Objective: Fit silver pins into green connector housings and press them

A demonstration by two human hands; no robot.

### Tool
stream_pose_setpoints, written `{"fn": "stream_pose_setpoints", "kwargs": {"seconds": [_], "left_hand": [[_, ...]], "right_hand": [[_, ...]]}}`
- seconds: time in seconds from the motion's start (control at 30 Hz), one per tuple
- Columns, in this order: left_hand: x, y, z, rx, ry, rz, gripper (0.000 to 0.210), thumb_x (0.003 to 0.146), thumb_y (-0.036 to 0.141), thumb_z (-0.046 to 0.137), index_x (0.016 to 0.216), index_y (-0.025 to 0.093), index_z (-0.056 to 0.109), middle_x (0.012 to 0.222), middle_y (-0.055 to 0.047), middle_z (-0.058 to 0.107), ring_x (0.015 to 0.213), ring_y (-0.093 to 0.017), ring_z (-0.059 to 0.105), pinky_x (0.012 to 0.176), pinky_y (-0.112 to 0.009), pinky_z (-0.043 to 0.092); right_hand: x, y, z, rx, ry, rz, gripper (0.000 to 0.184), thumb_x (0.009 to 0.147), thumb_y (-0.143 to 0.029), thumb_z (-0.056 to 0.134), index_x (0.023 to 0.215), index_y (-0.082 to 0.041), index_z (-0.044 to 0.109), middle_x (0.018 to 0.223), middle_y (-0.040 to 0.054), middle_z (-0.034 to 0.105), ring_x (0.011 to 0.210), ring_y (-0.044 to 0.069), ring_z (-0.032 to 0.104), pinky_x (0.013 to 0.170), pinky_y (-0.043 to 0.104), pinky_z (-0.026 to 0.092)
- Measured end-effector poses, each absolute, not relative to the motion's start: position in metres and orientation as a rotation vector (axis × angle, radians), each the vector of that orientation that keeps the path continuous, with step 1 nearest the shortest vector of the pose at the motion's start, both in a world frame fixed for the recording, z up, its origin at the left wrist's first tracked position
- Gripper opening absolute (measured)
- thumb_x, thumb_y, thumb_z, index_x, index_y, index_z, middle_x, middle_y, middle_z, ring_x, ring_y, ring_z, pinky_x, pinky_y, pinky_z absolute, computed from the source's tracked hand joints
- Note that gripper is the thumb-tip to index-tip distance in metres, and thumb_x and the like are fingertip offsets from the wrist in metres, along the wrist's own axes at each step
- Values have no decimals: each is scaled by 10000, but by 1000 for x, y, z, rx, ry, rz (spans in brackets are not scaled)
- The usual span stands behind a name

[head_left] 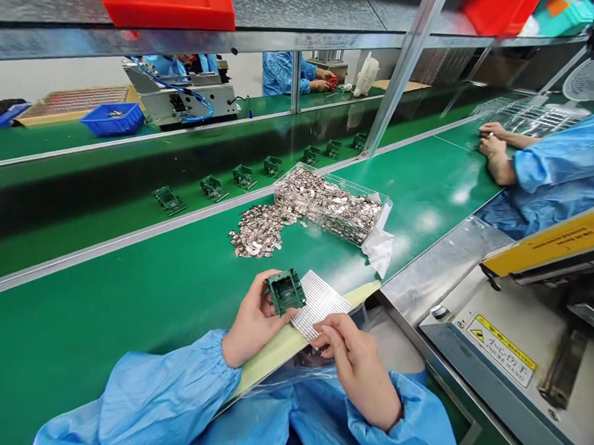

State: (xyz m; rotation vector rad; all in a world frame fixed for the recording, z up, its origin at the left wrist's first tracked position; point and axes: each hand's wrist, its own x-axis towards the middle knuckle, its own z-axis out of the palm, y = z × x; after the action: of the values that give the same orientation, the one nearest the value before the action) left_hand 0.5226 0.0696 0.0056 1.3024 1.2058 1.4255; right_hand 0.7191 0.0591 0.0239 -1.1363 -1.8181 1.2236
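Observation:
My left hand (255,320) is closed around a green plastic housing (286,292), a square frame with a hollow centre, tilted toward me. Just right of it lies a white sheet with a fine ribbed grid (319,302), at the table's near edge. My right hand (352,358) is over the sheet's lower right corner, thumb and fingers pinched together; what they hold, if anything, is too small to make out. Beyond my hands, a heap of small metal pieces (259,230) lies on the green table beside a clear plastic box (387,206) full of similar pieces.
Several green housings (212,188) stand in a row beyond the metal rail. At right is a machine with a yellow warning label (502,349). A co-worker's hands (495,143) work farther along the table. A red bin (164,0) sits on the shelf overhead.

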Motion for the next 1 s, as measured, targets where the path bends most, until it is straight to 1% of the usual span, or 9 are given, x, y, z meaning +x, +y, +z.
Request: {"fn": "stream_pose_setpoints", "kwargs": {"seconds": [0.13,0.23,0.33,0.43,0.53,0.63,0.77,0.9,1.0], "left_hand": [[527,70,0,1193,1203,1477,563,662,306,816,1122,208,504,1004,-49,639,857,-175,658,748,-301,574],[525,69,-2,1132,1258,1470,495,656,313,816,1061,201,554,936,-38,642,782,-157,639,703,-279,556],[524,66,-1,1072,1274,1425,449,654,287,814,1029,208,580,915,-26,638,770,-143,623,711,-263,542],[525,64,-1,1048,1219,1422,441,661,252,804,1039,220,579,914,-10,630,775,-125,611,738,-250,541],[525,62,-1,1071,1172,1401,431,702,254,778,1079,225,571,923,-15,632,797,-133,618,747,-260,551],[525,62,0,1087,1136,1386,436,720,274,769,1098,214,560,973,-45,644,865,-168,642,759,-280,562],[527,60,0,1074,1093,1394,434,746,280,752,1119,225,536,973,-44,649,859,-163,655,755,-268,560],[531,57,0,1066,1092,1383,418,764,288,740,1118,232,526,936,-35,645,803,-153,653,694,-246,552],[532,55,-1,1066,1077,1372,410,774,274,732,1125,242,521,956,-30,641,810,-144,647,696,-230,548]], "right_hand": [[728,58,20,-1232,-1682,1111,150,1012,-359,398,970,-240,479,940,58,694,811,184,677,682,290,555],[727,62,19,-1246,-1636,848,134,994,-320,442,917,-232,505,1044,78,644,945,209,620,788,331,503],[722,65,17,-1259,-1584,693,142,971,-308,491,869,-220,538,907,55,576,837,195,572,703,311,468],[716,65,12,-1268,-1500,856,159,961,-338,519,863,-217,550,777,18,545,636,150,531,557,274,446],[710,64,10,-1262,-1344,1060,177,923,-391,581,923,-213,582,719,8,590,576,148,563,531,271,495],[706,65,12,-1272,-1238,1212,257,858,-446,657,936,-203,627,712,36,662,657,201,642,595,313,558],[698,67,12,-1284,-1275,1210,242,826,-439,683,830,-198,675,808,70,685,770,224,647,665,330,546],[684,65,7,-1266,-1357,1049,193,829,-384,668,777,-199,689,1127,105,621,1060,263,585,909,388,469],[674,64,2,-1249,-1379,1042,155,849,-338,635,788,-201,675,1241,111,567,1207,280,504,1027,428,372]]}}
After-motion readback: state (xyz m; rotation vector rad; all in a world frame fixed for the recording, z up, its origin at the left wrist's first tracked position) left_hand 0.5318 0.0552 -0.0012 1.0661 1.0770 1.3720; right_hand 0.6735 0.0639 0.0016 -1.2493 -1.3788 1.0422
